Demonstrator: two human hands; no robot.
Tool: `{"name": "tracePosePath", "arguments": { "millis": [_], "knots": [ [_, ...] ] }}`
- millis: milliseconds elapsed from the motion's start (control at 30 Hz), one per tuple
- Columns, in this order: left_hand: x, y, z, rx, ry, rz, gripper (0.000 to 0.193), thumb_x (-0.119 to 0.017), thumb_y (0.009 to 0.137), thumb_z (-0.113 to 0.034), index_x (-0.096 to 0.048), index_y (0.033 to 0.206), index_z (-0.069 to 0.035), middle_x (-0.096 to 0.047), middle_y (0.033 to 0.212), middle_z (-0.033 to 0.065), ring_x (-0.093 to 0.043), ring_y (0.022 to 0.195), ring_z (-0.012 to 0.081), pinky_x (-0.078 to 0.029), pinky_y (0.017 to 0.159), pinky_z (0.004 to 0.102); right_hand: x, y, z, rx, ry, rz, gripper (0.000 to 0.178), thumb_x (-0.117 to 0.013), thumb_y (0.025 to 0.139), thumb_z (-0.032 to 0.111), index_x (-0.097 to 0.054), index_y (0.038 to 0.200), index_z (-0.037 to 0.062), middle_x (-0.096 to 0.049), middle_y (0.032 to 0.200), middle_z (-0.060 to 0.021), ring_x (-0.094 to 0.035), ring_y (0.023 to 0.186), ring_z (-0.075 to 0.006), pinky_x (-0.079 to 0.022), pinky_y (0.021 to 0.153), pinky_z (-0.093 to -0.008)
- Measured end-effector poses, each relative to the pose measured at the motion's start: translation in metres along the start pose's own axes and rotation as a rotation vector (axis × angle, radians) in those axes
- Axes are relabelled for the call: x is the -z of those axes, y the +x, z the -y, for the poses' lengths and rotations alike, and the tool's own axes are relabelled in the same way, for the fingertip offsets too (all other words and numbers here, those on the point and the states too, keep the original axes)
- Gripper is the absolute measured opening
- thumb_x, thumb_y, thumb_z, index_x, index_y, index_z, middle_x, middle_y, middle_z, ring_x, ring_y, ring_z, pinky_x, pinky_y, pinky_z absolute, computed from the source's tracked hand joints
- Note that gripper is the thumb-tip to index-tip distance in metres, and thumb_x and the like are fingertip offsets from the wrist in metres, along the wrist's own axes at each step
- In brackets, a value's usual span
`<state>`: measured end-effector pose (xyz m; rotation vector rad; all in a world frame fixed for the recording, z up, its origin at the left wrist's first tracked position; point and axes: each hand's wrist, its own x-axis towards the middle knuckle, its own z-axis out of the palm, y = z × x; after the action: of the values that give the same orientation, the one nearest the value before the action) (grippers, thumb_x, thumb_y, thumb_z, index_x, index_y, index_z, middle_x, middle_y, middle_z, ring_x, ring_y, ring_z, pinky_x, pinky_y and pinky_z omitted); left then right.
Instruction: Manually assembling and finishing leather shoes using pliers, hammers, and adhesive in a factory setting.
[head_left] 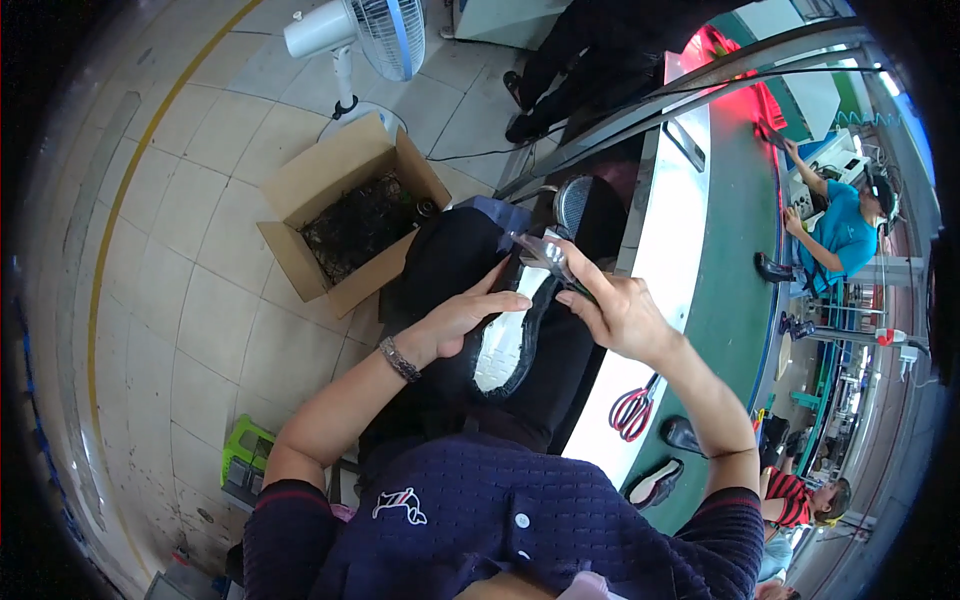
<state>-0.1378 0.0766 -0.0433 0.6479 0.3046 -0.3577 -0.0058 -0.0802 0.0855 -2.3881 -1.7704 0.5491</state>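
Note:
A black shoe (508,345) lies bottom up over my lap, its white underside (500,350) facing me. My left hand (465,318) grips the shoe's left side, thumb pressed on the white part. In my right hand (622,308) is a metal plier-like tool (543,252), its head at the far end of the shoe. My fingers wrap its handles and hide most of them. Whether its jaws hold anything is too small to tell.
An open cardboard box (345,280) with dark scraps stands at left, a white fan (375,40) behind it. On the bench at right (625,375) lie red-handled scissors (632,412) and another shoe (656,484). Across the green conveyor (735,280), a person in blue (850,235) works.

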Motion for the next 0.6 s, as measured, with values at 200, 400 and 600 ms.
{"name": "tracePosePath", "arguments": {
  "millis": [200,400,600],
  "knots": [
    [0.011,0.003,-0.002,0.049,0.019,0.050,0.094,-0.075,0.080,-0.021,-0.015,0.151,-0.010,-0.051,0.122,0.0066,-0.050,0.113,0.0149,-0.041,0.096,0.0307,0.003,0.003,0.007,-0.046,-0.137,0.188,0.063,-0.059,0.091,0.019,-0.029,0.147,0.0176,-0.060,0.061,-0.0160,-0.061,0.051,-0.0325,-0.051,0.050,-0.0406],
    [0.009,0.001,0.003,0.044,0.038,0.105,0.104,-0.078,0.076,-0.015,-0.008,0.153,-0.013,-0.047,0.129,0.0059,-0.047,0.117,0.0159,-0.040,0.098,0.0318,-0.019,-0.010,0.004,-0.007,0.112,0.041,0.064,-0.056,0.094,0.020,-0.022,0.148,0.0201,-0.056,0.052,-0.0112,-0.062,0.049,-0.0289,-0.051,0.047,-0.0393],
    [0.010,-0.007,0.002,0.099,-0.019,0.131,0.116,-0.080,0.073,-0.009,0.003,0.153,-0.017,-0.038,0.137,0.0063,-0.038,0.127,0.0176,-0.035,0.104,0.0337,0.006,-0.007,0.030,-0.032,0.006,0.120,0.061,-0.055,0.094,0.023,-0.025,0.147,0.0211,-0.054,0.048,-0.0091,-0.061,0.045,-0.0287,-0.049,0.044,-0.0385]
  ]
}}
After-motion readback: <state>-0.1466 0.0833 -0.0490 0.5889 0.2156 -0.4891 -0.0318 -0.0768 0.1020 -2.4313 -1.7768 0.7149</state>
